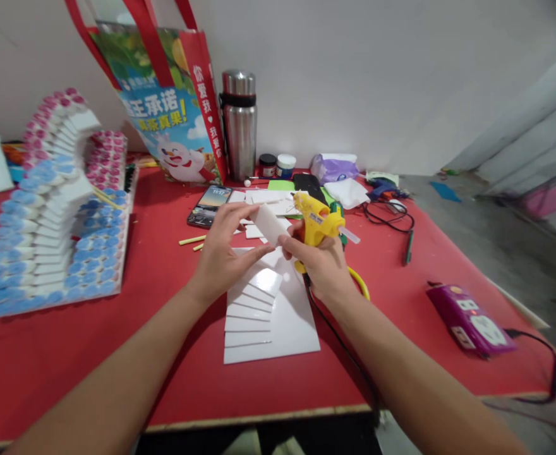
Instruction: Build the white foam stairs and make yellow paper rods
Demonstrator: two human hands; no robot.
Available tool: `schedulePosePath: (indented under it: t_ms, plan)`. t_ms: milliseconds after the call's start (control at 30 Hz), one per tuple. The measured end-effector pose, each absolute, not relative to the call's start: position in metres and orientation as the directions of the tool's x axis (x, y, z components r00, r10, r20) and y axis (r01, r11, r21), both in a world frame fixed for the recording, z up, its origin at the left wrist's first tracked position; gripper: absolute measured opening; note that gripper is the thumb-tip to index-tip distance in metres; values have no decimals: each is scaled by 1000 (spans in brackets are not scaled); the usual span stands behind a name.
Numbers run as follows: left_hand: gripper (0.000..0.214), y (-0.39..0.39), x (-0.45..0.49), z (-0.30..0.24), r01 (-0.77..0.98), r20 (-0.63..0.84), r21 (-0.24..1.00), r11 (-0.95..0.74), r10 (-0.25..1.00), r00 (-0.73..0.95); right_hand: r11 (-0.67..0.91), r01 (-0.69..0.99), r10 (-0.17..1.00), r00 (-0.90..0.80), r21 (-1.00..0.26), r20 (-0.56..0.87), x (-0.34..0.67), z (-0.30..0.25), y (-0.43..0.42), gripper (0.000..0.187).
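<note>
My left hand (225, 249) pinches a small white foam board piece (269, 225) by its edges, above the table. In my right hand (323, 262) sits a yellow hot glue gun (316, 218), a clear glue stick poking out of its back; my right thumb and finger also touch the near corner of the piece. Below both hands lies a white board (294, 322). On its left part, several white strips (249, 316) overlap in a stepped, slightly fanned row. The glue gun's nozzle points left, over the far end of the held piece.
At the left stands a stepped white model (53, 234) covered in blue and pink discs. Behind are a gift bag (178, 120), a steel flask (241, 129) and a phone (209, 205). A purple box (470, 319) with a cable lies right on the red table (178, 373).
</note>
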State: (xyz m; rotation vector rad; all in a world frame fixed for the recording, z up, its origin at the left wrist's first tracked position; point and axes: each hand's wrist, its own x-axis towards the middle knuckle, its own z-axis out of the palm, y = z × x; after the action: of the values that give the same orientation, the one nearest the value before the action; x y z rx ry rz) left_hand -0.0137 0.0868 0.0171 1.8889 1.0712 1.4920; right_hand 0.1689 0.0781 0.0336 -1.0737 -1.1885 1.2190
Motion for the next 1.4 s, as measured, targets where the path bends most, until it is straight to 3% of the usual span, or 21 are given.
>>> schedulePosePath:
  t_ms: [300,400,467,567,633,733,967,1400]
  plan:
    - [69,86,-15,19,392,579,713,-581,804,139,160,31,986,-59,-987,158,166,35,74,25]
    - [69,87,-14,19,330,538,771,-545,834,120,157,21,985,-73,-987,155,165,38,72,29]
    - [65,90,-15,18,194,451,870,-453,891,58,154,14,985,-82,-988,153,167,41,71,29]
    - [48,98,-23,16,-247,177,955,-162,983,39,126,-41,991,-43,-991,128,175,44,74,29]
    - [46,103,-32,15,-503,2,862,69,990,139,98,-91,995,-9,-991,99,182,47,78,32]
    - [51,107,-43,12,-641,-90,732,230,966,244,62,-92,997,-40,-994,66,192,50,82,36]
    - [44,107,-39,4,-624,-121,707,334,926,358,105,67,966,-243,-992,86,198,54,78,44]
    - [33,105,-33,0,-596,-155,706,382,905,397,120,139,942,-329,-983,69,188,52,74,50]
